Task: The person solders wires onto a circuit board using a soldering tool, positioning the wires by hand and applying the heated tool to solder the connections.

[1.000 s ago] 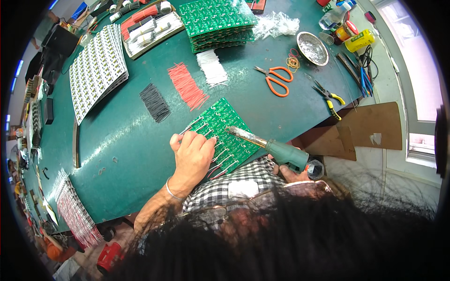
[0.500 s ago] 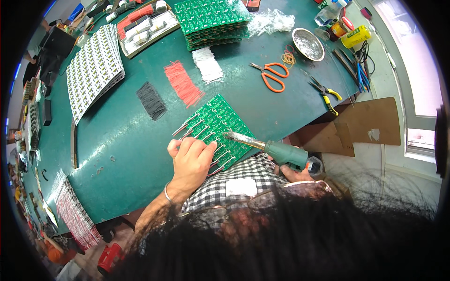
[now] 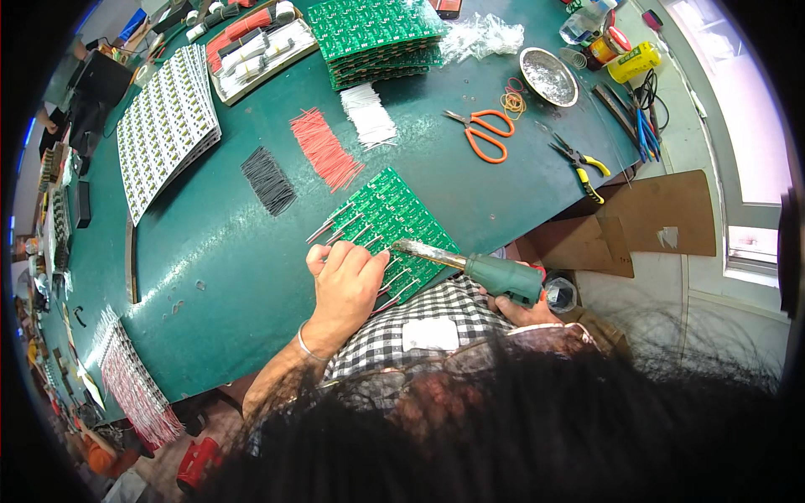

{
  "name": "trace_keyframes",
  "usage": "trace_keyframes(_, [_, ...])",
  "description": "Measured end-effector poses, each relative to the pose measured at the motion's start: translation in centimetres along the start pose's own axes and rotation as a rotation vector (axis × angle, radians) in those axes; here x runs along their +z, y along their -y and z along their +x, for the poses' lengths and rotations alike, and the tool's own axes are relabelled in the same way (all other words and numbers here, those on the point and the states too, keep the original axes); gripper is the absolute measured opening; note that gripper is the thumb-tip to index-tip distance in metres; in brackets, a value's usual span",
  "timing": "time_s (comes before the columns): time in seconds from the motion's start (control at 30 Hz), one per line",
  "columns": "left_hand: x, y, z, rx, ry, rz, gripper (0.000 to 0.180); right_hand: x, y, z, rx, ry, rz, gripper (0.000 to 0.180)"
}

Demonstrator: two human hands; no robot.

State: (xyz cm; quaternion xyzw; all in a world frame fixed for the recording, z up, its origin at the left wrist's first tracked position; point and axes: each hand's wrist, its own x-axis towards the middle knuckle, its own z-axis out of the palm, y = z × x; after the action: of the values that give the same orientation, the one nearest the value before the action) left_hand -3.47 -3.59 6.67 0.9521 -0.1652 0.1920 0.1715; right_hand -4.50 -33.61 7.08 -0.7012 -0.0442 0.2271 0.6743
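Left fingers (image 3: 377,267): bunched over wires (image 3: 348,227); grip hidden, cannot tell.
Right fingers (image 3: 505,305): closed round green soldering gun (image 3: 503,278).
Board (image 3: 402,214): on bench (image 3: 226,268), gun's 10 o'clock; flat, green, repeating pattern.
Wiring: apparently partway; wires at 7–10 o'clock, none seen at 12–3.
Stacked boards (image 3: 373,33): 12 o'clock, seemingly unwired.

Broad table (image 3: 210,331): deep green. Rectangular circuit board (image 3: 398,218): brighter green, speckled with pale markings. Pistol-shaped plastic soldering tool (image 3: 503,278): muted green body, silvery metal barrel. Woven cloth (image 3: 449,306): I make it black-and-white check. Thin straight black wires (image 3: 268,181), red wires (image 3: 325,149), white wires (image 3: 368,116): each plain. Slim metal scissors (image 3: 469,123): orange grips. Metal pliers (image 3: 575,157): yellow-and-black handles. Flat stacked panels (image 3: 168,126): white, repeating rows of yellow-green marks.
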Motion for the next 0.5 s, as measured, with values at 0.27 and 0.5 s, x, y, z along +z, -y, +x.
trace_keyframes(0.27, [0.0,-0.2,-0.1,0.001,-0.009,0.016,0.018,-0.4,-0.1,0.6,-0.142,0.098,-0.201,0.034])
trace_keyframes(0.5, [0.2,0.0,0.0,0.004,-0.017,0.012,0.018,0.2,0.3,0.2,-0.038,-0.028,-0.017,0.034])
